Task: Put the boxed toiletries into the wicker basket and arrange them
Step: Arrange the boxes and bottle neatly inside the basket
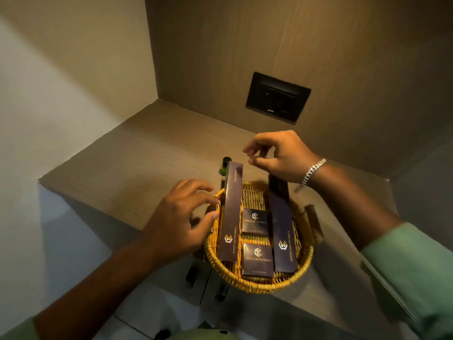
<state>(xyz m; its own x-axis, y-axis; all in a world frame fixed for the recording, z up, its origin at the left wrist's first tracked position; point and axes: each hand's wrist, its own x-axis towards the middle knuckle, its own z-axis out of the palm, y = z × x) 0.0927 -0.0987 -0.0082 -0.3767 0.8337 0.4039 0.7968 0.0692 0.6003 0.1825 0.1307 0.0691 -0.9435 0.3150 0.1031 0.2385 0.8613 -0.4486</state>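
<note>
A round wicker basket (304, 263) sits at the front edge of a wooden counter. Inside lie dark boxed toiletries: a long dental kit box (231, 214) leaning on the left rim, a second long box (283, 229) on the right, and two small square boxes, one (255, 222) behind the other (257, 259), between them. My left hand (179, 219) hovers at the basket's left rim beside the dental kit box, fingers spread, holding nothing. My right hand (279, 155) hangs above the far end of the right box, fingers loosely curled and apart, empty.
A small dark bottle (226, 165) stands on the counter (137, 163) just behind the basket. A black switch panel (278, 96) is set in the wooden back wall. A white wall closes the left side. Cabinet fronts with dark handles (192, 276) lie below the counter edge.
</note>
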